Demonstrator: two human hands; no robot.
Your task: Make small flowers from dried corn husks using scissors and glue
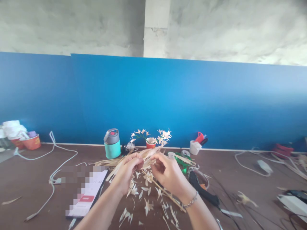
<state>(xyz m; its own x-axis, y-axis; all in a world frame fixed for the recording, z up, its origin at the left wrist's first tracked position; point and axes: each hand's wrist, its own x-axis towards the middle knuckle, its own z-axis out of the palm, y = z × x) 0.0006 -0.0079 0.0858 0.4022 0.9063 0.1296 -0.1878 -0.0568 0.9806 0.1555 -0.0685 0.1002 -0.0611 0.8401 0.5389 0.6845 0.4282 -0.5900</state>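
My left hand [130,171] is closed, thumb against curled fingers, over the middle of the desk. Close beside it my right hand [166,174] makes a pinch, with a bracelet at the wrist. Whatever sits between the fingertips is too small or hidden to name. Pale dried husk strips [115,171] lie behind and under both hands. Below them, cream flower shapes [148,206] and loose petals are scattered on the desk. A thin straw-coloured stick [171,198] runs under my right hand. Farther back, cream flowers on green stems [165,135] lean out of a red paper cup [151,143].
A phone [90,191] lies left of my left arm, near a teal flask [112,145]. To the right are a black glue gun [203,188], green tape [182,161] and a white cup with pens [195,147]. White cables [54,166] trail at left; a blue partition [168,99] stands behind.
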